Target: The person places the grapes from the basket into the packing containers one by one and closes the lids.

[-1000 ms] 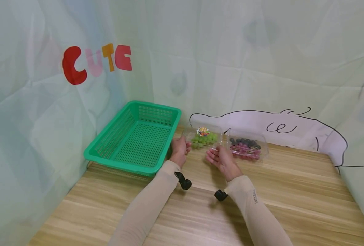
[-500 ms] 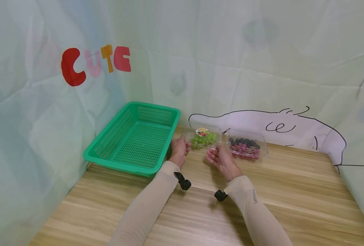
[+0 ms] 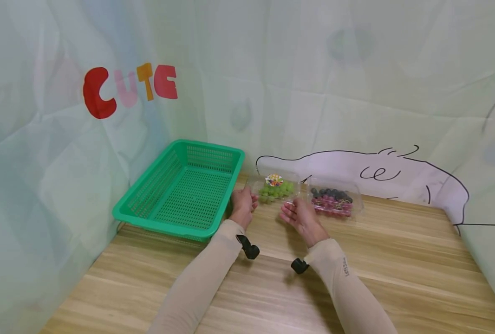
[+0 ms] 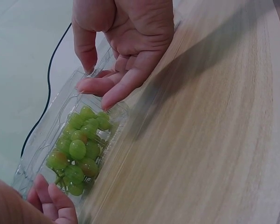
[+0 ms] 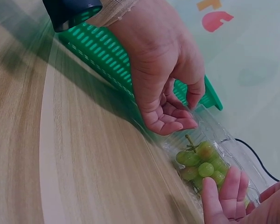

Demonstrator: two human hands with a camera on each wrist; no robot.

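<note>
Near the table's far edge stands a clear plastic clamshell box (image 3: 291,177) with green grapes (image 3: 275,191) in it and a round fruit sticker (image 3: 274,180) on its lid. My left hand (image 3: 242,203) is at the box's left end; in the right wrist view its thumb and fingers pinch the near corner, with the fingers curled. At the opposite end, my right hand (image 3: 303,215) pinches the clear edge between thumb and fingertips, as the left wrist view shows. The grapes (image 4: 77,149) lie between both hands.
A second clear box (image 3: 335,184) with dark grapes (image 3: 332,192) and red grapes (image 3: 332,206) stands just right of my right hand. Left of my left hand is a green plastic basket (image 3: 147,221), close to the forearm. A printed cloth wall (image 3: 356,116) borders the table's back and left.
</note>
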